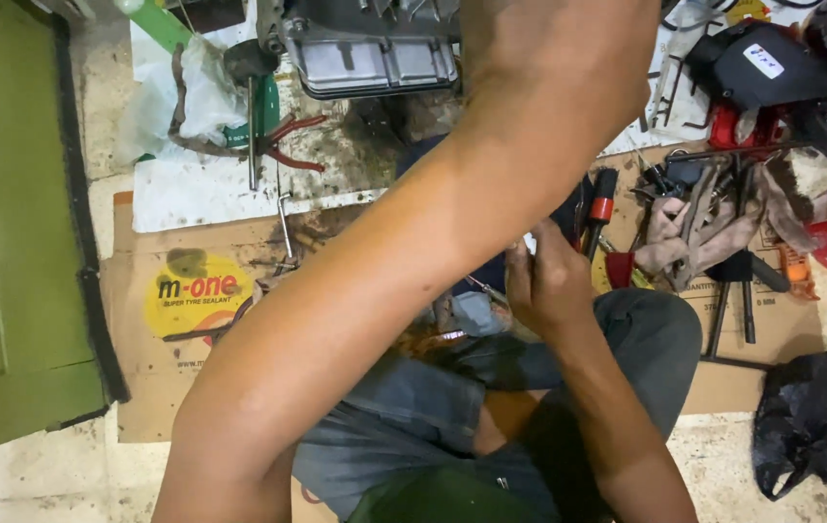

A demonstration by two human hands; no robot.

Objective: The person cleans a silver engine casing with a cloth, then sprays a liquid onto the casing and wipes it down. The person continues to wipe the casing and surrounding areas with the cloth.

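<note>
My left forearm (413,252) crosses the view from the lower left to the top centre, and its hand is cut off by the top edge. My right hand (544,283) is over my lap, back toward the camera, fingers curled around a small pale object (530,242) whose tip shows above them. I sit on the floor in blue jeans (413,397). A grey metal engine casing (370,53) lies just beyond my left arm. A screwdriver with a red and black handle (600,208) lies close to my right hand.
Cardboard sheet (171,310) covers the floor, with red-handled pliers (290,143), a white plastic bag (191,97), rags (694,228), black T-handled tools (738,300) and a black and red machine (772,68). Green door (7,242) at left, black bag (820,426) at right.
</note>
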